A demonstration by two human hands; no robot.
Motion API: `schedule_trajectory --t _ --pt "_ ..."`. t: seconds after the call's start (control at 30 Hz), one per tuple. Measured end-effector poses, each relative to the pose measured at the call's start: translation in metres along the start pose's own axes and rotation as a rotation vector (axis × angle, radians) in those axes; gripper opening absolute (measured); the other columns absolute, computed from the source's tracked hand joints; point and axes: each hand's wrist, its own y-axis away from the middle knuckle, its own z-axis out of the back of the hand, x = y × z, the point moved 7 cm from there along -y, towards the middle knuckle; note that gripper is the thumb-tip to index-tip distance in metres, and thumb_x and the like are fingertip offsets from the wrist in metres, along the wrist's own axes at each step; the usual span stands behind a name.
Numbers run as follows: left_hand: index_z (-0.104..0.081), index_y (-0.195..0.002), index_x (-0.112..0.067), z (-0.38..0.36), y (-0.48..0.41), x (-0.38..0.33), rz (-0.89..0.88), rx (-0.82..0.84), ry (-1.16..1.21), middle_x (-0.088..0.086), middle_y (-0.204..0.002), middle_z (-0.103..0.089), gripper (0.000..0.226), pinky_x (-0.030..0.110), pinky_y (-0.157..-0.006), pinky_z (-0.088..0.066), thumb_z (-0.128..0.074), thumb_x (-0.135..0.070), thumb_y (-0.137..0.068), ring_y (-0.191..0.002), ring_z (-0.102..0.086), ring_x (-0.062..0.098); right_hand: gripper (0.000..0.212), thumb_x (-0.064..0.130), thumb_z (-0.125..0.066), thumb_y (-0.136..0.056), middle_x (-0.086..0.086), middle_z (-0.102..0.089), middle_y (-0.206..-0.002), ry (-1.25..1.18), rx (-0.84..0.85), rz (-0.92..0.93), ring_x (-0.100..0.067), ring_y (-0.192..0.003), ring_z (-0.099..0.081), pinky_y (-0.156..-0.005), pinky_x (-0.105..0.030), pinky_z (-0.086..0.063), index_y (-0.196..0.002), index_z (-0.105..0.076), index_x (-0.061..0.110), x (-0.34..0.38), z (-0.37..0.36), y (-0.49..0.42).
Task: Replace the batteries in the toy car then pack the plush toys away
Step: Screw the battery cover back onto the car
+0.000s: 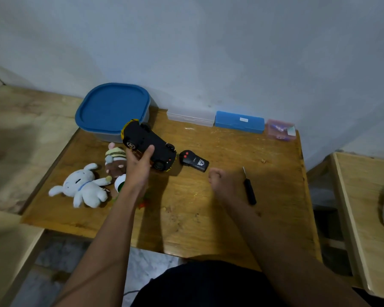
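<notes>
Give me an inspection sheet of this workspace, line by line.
Surface: wooden table, scuffed, against a wall.
Job's things: toy car upside down in the left hand; remote beside it; screwdriver lying right; white plush and brown striped plush lying left; blue-lidded tub closed.
Clutter: clear case, blue case, pink box along the wall.
Grippers: left hand holds the car; right hand in a fist, contents not visible.
Cables: nothing seen.
Surroundings: pale wooden furniture either side.

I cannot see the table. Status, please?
Left hand holds toy car underside up. Right hand fisted, empty. Screwdriver beside it, untouched.
</notes>
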Motion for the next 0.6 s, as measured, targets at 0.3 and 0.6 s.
schedule_trajectory --t 0.3,0.6 --pt "-0.037 -0.143 -0.023 0.029 0.0 0.002 0.078 -0.007 0.04 0.003 -0.137 -0.058 0.058 0.051 -0.103 -0.047 -0.064 -0.025 -0.093 -0.119 -0.06 0.023 0.028 0.039 -0.06 -0.09 0.006 -0.064 -0.108 0.667 0.28 0.393 -0.016 -0.096 -0.061 -0.074 -0.032 -0.05 -0.113 -0.067 0.024 0.035 -0.086 -0.007" --pt "-0.055 -0.114 -0.032 0.026 0.008 0.014 0.13 0.083 0.041 0.004 -0.121 -0.068 0.024 0.051 -0.099 -0.05 -0.064 -0.026 -0.093 -0.11 -0.067 0.024 0.022 0.016 -0.053 -0.094 -0.016 -0.062 -0.098 0.732 0.292 0.427 -0.032 -0.091 -0.058 -0.072 -0.039 -0.044 -0.096 -0.069 0.001 0.044 -0.099 -0.013"
